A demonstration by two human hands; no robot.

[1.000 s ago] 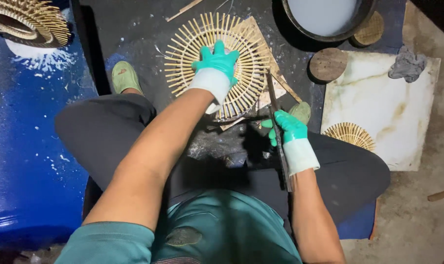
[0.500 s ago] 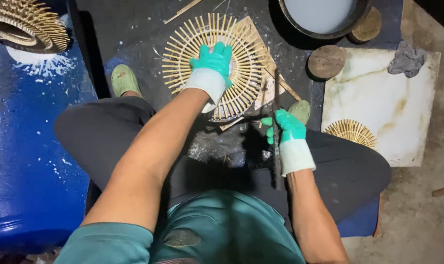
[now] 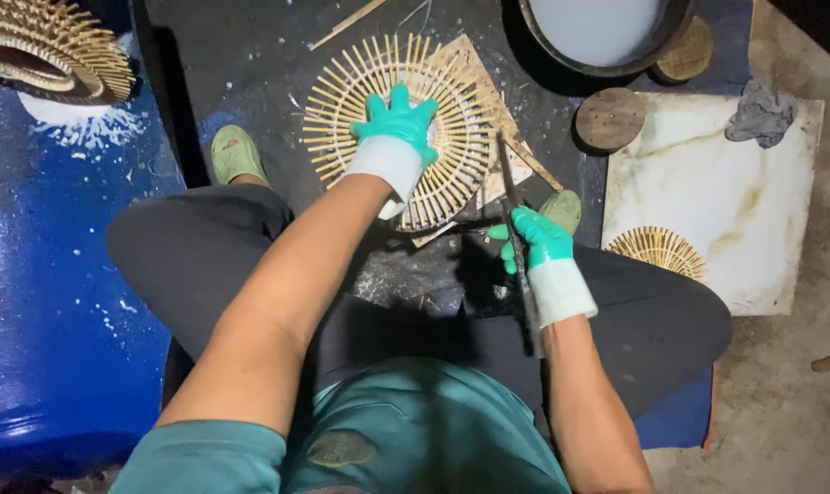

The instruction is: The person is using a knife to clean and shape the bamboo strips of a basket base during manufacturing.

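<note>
A round woven disc of thin bamboo splints (image 3: 342, 101) lies flat on a dark mat between my feet. My left hand (image 3: 396, 128), in a green and white glove, presses down on the disc's middle with fingers spread. My right hand (image 3: 535, 245), gloved the same way, grips a long dark blade (image 3: 511, 187) whose tip points up at the disc's right edge, over a wooden board (image 3: 474, 69) under the disc.
A stack of finished splint discs (image 3: 53, 46) sits at the top left on a blue sheet (image 3: 49, 274). A white tile (image 3: 726, 183) at the right carries a smaller disc (image 3: 657, 249) and a grey rag (image 3: 760, 110). A dark basin (image 3: 607, 37) and round wooden pieces (image 3: 611, 119) lie above.
The view has shifted slightly. My right hand and the blade have edged a little nearer the disc's right edge. My left hand stays pressed on the disc.
</note>
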